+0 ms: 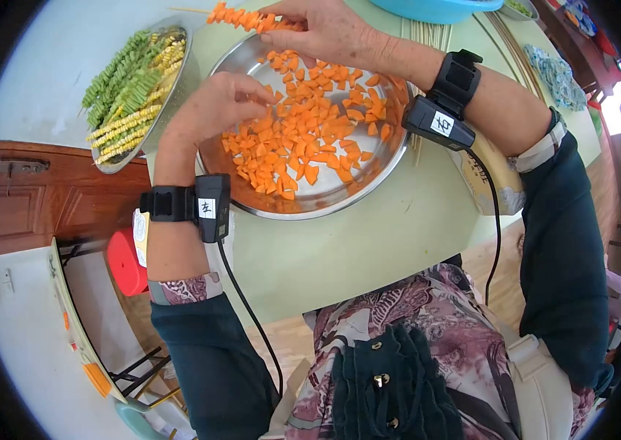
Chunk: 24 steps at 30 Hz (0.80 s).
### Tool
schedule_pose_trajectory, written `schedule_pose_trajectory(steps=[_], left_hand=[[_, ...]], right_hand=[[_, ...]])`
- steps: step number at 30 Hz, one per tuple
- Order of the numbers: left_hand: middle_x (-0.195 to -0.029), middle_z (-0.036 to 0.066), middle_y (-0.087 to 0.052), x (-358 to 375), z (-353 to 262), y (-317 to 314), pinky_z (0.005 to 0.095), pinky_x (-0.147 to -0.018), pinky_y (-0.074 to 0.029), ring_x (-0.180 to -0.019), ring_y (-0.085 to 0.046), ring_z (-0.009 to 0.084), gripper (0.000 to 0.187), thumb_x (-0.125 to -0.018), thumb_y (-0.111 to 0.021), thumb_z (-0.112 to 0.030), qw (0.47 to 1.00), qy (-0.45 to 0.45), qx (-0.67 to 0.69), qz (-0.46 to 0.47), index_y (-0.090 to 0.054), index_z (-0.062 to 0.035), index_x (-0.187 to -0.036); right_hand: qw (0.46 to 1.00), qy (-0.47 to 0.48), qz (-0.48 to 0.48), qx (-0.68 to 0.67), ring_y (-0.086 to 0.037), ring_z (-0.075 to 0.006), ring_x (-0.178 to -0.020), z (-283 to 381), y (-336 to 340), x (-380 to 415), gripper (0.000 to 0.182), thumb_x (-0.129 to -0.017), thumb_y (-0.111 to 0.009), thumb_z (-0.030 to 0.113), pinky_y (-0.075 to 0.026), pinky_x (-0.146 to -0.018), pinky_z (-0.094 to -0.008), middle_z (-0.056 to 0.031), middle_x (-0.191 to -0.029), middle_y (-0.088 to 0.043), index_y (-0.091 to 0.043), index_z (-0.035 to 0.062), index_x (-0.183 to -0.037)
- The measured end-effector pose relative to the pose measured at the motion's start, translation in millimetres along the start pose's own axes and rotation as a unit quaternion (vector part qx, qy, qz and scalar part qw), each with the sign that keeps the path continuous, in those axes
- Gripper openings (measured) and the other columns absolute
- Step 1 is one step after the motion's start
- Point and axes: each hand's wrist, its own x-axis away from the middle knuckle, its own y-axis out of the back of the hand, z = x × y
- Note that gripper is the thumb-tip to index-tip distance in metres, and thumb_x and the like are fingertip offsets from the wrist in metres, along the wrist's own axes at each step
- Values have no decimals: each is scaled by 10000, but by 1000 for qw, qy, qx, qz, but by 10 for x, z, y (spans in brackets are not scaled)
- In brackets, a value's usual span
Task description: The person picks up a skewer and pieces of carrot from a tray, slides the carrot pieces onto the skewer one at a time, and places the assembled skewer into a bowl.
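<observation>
My right hand (319,31) is closed around a skewer of carrot pieces (243,16), held level over the far rim of a round steel basin (319,207). The skewer's bare pointed tip sticks out to the left. Inside the basin lie many small cut carrot pieces (292,143). My left hand (219,110) reaches over the basin's left side, its fingers curled and drawn together just at the carrot pieces. What its fingertips pinch, if anything, is hidden.
Left of the basin, a metal tray (167,121) holds skewers of green vegetable (121,77) and yellow corn-like pieces (131,132). Bare wooden skewers (428,33) lie behind my right wrist, near a blue basin (435,9). A packaged bag (483,180) sits under my right forearm. A red stool (126,262) stands lower left.
</observation>
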Motion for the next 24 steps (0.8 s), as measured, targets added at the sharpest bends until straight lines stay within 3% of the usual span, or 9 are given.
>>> schedule_pose_trajectory(steps=[5, 11, 14, 16, 19, 24], left_hand=[[-751, 26, -618, 31, -52, -8, 223, -495, -494, -652, -626, 121, 215, -822, -607, -17, 997, 41, 51, 48, -655, 8, -1030], [-768, 24, -623, 45, -144, -11, 226, -466, -474, -538, -594, 122, 206, -829, -603, -44, 993, 74, 84, -32, -659, 18, -1018], [-767, 30, -626, 15, -105, -26, 228, -513, -466, -595, -591, 115, 192, -801, -649, -74, 999, 16, 42, -29, -682, -1, -976], [-782, 37, -624, -7, -126, -99, 241, -584, -460, -668, -579, 118, 207, -736, -717, -85, 997, -76, -5, 26, -702, -24, -933], [-798, 42, -615, -64, -219, -218, 260, -646, -460, -723, -569, 138, 246, -678, -756, -83, 988, -82, -80, 104, -707, -39, -915], [-814, 51, -617, -62, -248, -260, 271, -651, -468, -727, -581, 152, 241, -672, -755, -72, 986, -72, -77, 128, -704, -33, -905]], right_hand=[[1000, -8, 22, -11, -665, -164, -554, 48, 30, 2, 440, -870, -574, 335, -568, -600, -275, -120, -733, -691, -598, 26, -1183], [1000, -1, 16, -7, -668, -161, -565, 52, 17, 13, 426, -870, -577, 328, -568, -603, -275, -111, -742, -693, -604, 33, -1176], [1000, 4, 16, -19, -669, -165, -570, 50, 7, 12, 424, -862, -587, 320, -567, -605, -281, -113, -739, -692, -609, 20, -1161], [1000, 1, 15, -15, -670, -168, -572, 54, 5, 11, 425, -859, -590, 319, -566, -604, -283, -114, -739, -692, -610, 15, -1156], [1000, -5, 17, -21, -671, -171, -576, 71, 18, 23, 426, -854, -595, 317, -563, -603, -286, -116, -739, -692, -612, 11, -1150], [999, -5, 17, -27, -672, -175, -579, 61, 15, 12, 429, -851, -599, 319, -561, -604, -287, -120, -740, -692, -614, 11, -1150]])
